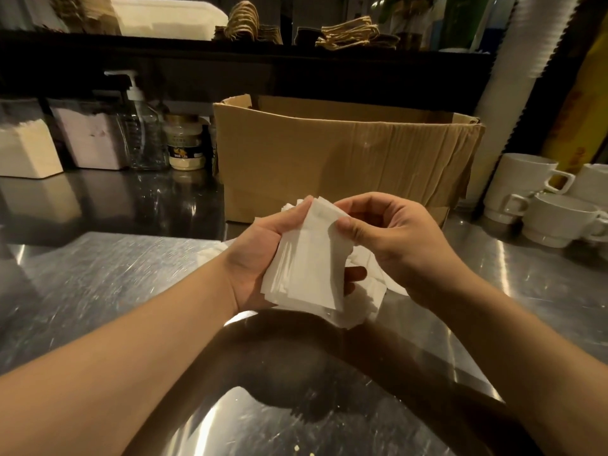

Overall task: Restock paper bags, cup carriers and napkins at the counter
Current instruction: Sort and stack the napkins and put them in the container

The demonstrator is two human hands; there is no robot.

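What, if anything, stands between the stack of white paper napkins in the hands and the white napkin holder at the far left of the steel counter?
Nothing visible does. The left hand and right hand hold the stack of white paper napkins above the steel counter; the counter stretch toward the white napkin holder shows only reflections. The brown cardboard box stands behind, off that line.

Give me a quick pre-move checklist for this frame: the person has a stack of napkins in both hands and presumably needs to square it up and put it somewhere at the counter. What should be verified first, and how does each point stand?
1. Left hand grips the napkin stack from below: ok.
2. Right hand pinches the stack's top corner with thumb and fingers: ok.
3. Stack edges aligned: not ok, the sheets are fanned and uneven at the top and bottom.
4. No loose napkins left behind: not ok, some white sheets lie on the steel counter under the hands.
5. Destination holder identified: cannot tell, none is clearly visible.
6. Cardboard box clear of the hands: ok, it stands behind them.
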